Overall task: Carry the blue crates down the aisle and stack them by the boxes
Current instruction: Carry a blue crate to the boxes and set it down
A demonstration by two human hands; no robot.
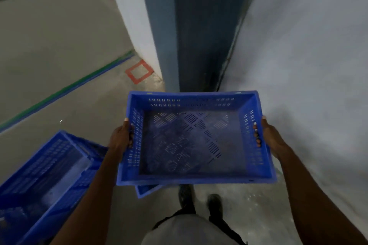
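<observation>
An empty blue perforated crate (pixel 196 177) is held level in front of my body, above the floor. My left hand (pixel 121 139) grips its left side wall, fingers through the handle slot. My right hand (pixel 268 137) grips the right side wall the same way. A corner of another blue crate (pixel 145 190) pokes out just beneath the held one. More blue crates (pixel 45 175) lie tilted on the floor at the lower left, blurred.
A dark blue pillar (pixel 195 36) stands straight ahead, a white wall panel (pixel 135 16) on its left. A grey wall (pixel 308 55) runs along the right. A green and blue floor line (pixel 69 89) and a red square marking (pixel 139 71) lie on the concrete. My feet (pixel 199 199) show below.
</observation>
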